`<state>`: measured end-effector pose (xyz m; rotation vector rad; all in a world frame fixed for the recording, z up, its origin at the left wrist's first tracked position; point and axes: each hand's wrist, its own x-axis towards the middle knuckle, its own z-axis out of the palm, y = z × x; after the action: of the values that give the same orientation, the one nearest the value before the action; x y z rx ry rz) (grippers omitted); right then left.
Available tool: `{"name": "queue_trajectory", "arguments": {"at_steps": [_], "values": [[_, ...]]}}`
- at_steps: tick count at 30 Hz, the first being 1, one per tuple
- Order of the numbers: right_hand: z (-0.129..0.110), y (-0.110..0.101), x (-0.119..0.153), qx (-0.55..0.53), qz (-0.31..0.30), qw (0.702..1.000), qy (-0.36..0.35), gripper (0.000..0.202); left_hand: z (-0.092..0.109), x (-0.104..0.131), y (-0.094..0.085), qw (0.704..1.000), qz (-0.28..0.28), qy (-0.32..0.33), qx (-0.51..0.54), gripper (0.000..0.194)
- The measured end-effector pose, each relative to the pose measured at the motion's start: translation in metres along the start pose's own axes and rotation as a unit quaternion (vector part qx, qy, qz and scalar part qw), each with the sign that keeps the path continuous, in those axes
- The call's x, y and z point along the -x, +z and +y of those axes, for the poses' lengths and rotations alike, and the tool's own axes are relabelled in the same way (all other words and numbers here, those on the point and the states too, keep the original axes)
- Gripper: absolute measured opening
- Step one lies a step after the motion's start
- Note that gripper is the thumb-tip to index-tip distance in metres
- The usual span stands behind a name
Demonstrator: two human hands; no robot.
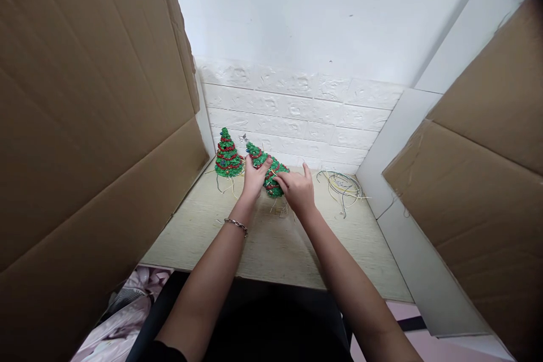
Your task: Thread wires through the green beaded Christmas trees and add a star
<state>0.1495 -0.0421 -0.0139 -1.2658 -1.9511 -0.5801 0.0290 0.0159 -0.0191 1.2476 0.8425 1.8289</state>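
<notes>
A small green Christmas tree [275, 168] with red garland lies tilted between my hands, its silver star [243, 138] pointing up and left. My left hand [254, 176] is wrapped round the tree's left side, thumb across its front. At the lower right of the tree, my right hand [298, 186] pinches with thumb and forefinger; a thin pale wire seems to run from the pinch. Its other fingers are partly raised. Thin wires hang below the tree. Beside my left hand stands a second green tree [228, 155], upright, with red garland and small coloured balls.
A loose coil of yellow, white and dark wires [343, 188] lies on the right of the pale wooden table [271, 254]. Cardboard panels [106, 96] flank both sides. A white brick-patterned wall [297, 107] closes the back.
</notes>
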Motion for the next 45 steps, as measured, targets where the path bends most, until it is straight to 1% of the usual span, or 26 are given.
{"name": "queue_trajectory", "arguments": {"at_steps": [3,7,12,14,20,25,28,31,36,40,43,45], "values": [[-0.001,-0.003,-0.001,0.016,0.002,1.000,0.000,0.033,0.000,0.000,0.000,1.000,-0.013,0.007,-0.018,0.056],[-0.006,-0.007,-0.005,0.021,0.026,0.999,0.024,0.031,0.004,0.002,0.002,0.999,-0.024,0.011,-0.029,0.058],[-0.011,-0.007,-0.009,0.004,0.019,0.999,0.047,0.024,0.008,0.004,0.005,0.998,-0.048,0.016,-0.044,0.059],[-0.012,-0.007,-0.009,0.002,0.017,0.999,0.046,0.022,0.008,0.005,0.006,0.997,-0.055,0.012,-0.045,0.059],[-0.010,-0.008,-0.010,0.011,0.005,1.000,0.022,0.022,0.011,0.006,0.006,0.998,-0.040,0.024,-0.051,0.058],[-0.012,-0.006,-0.012,0.004,-0.023,0.999,0.027,0.024,0.010,0.005,0.006,0.997,-0.052,0.029,-0.043,0.063],[-0.011,-0.007,-0.009,0.002,-0.017,0.999,0.036,0.020,0.008,0.004,0.005,0.998,-0.040,0.030,-0.044,0.060],[-0.008,-0.008,-0.003,-0.011,-0.009,0.999,0.036,0.022,0.004,0.003,0.004,0.999,-0.021,0.030,-0.037,0.056],[-0.002,-0.006,0.000,-0.022,-0.023,0.999,0.026,0.025,0.001,0.001,0.002,0.999,-0.007,0.030,-0.029,0.053],[-0.004,-0.005,-0.005,-0.024,-0.029,0.999,0.037,0.027,0.004,0.003,0.003,0.999,-0.025,0.019,-0.033,0.056],[-0.006,-0.004,-0.008,-0.037,-0.038,0.998,0.039,0.029,0.007,0.005,0.005,0.998,-0.052,0.014,-0.036,0.058],[-0.007,-0.004,-0.007,-0.037,-0.030,0.998,0.039,0.027,0.008,0.006,0.006,0.997,-0.064,0.010,-0.028,0.059]]}}
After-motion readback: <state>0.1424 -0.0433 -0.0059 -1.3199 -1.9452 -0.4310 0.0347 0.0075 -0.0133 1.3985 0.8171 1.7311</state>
